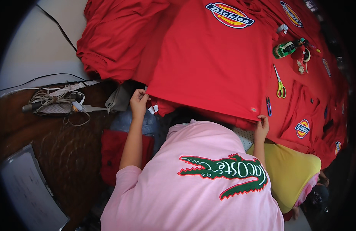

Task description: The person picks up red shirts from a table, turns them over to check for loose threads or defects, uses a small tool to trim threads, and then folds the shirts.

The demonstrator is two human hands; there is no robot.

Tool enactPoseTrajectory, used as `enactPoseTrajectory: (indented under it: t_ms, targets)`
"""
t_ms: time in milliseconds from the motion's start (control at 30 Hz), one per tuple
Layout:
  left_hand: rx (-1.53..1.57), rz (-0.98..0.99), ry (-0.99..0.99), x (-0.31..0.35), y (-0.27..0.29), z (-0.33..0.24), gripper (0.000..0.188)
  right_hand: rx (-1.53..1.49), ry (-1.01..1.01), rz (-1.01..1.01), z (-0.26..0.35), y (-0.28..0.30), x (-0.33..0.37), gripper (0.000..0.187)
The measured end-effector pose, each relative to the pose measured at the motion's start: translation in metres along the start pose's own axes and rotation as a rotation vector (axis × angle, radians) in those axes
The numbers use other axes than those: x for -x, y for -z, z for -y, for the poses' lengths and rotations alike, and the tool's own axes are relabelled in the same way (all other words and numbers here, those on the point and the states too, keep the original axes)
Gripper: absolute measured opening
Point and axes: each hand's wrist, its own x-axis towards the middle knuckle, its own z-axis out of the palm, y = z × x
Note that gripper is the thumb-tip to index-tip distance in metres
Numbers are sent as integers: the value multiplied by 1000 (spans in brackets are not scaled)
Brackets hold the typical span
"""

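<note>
A red T-shirt (208,73) lies spread flat, with a colourful oval-and-banner print at its far end and a small tag-like mark near the right hem corner. My left hand (139,104) pinches the near left corner of its hem. At the near right corner, my right hand (262,127) grips the hem between thumb and fingers. The hem is stretched between both hands. White fabric labels (153,109) stick out from red cloth beside my left hand. Blue thread snips (268,106) lie just beyond my right hand, with yellow-handled scissors (280,90) farther off.
Bunched red garments (108,42) are heaped at the far left. A green tape dispenser (284,49) sits among small tools at the far right. More printed red shirts (301,111) cover the right side. Tangled cables (56,102) lie left. Yellow fabric (295,169) bulges at lower right.
</note>
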Motion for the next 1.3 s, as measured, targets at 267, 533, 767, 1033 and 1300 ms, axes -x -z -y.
enactPoseTrajectory:
  t_ms: [267, 533, 767, 1033, 1300]
  targets:
    - [429, 29, 265, 9, 0, -13, 34, 769, 513, -222, 33, 24, -46, 44]
    - [430, 156, 287, 11, -35, -59, 19, 1402, 452, -109, 48, 21, -102, 29]
    - [618, 415, 284, 21, -133, -138, 16, 14, 190, 201, 140, -106, -44, 23]
    - [665, 549, 295, 27, -180, -173, 20, 168, 320, 605, 256, -179, 48, 26]
    - [690, 563, 292, 26, -181, -175, 19, 113, 368, 543, 251, -185, 48, 25]
